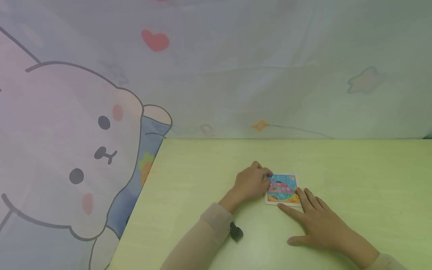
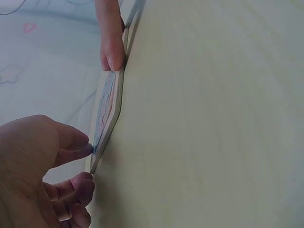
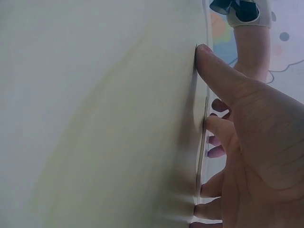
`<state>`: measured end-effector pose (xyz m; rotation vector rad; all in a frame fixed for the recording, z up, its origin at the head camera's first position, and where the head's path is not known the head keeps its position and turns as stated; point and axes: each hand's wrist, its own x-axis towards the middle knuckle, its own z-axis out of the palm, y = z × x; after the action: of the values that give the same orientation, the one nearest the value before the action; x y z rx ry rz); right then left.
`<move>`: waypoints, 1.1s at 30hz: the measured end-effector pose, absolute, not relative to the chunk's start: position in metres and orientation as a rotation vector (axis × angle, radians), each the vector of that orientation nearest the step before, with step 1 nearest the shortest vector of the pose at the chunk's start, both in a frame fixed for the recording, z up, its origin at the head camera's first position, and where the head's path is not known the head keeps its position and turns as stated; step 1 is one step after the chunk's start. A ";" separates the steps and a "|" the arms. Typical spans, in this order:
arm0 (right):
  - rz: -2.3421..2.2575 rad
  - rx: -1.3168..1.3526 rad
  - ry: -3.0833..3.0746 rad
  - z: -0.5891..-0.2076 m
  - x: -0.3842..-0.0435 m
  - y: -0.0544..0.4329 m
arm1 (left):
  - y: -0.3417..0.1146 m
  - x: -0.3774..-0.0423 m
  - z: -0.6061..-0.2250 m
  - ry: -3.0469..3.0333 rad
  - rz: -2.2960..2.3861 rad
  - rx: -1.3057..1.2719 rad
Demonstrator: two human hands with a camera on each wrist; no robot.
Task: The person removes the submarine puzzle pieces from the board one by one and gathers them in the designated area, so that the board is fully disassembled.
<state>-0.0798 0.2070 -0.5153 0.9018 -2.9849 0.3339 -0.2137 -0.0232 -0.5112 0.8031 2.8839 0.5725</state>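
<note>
A small square picture puzzle [image 1: 282,189] with a pale border lies flat on the table, showing a pink shape on a blue and sandy sea scene. At its upper left side is my left hand [image 1: 251,182], fingers bent, with thumb and a finger at the corner. In the left wrist view, the curled lower fingers of that left hand [image 2: 33,166] sit beside the puzzle's thin edge [image 2: 110,124]. My right hand [image 1: 320,225] lies spread at the lower right, fingertips touching the right and bottom borders. Its thumb [image 3: 213,66] points away from the puzzle in the right wrist view.
The pale yellow-green table [image 1: 199,168] extends to a back edge against a hanging cloth [image 1: 236,75] printed with a heart and a star. A large printed bear [image 1: 91,150] fills the left side. A dark device [image 1: 236,232] sits at the left sleeve.
</note>
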 end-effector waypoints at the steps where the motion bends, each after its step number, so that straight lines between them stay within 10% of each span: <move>1: 0.336 0.900 -2.987 -0.515 -0.080 0.207 | -0.023 -0.214 -0.510 2.878 0.580 0.793; 33: 0.372 0.924 -2.943 -0.512 -0.110 0.195 | -0.022 -0.217 -0.513 2.826 0.637 0.760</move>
<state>-0.1096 0.1951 -0.5125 0.9240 -2.9435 0.3721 -0.2168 -0.0218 -0.5126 0.7603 2.8260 0.6371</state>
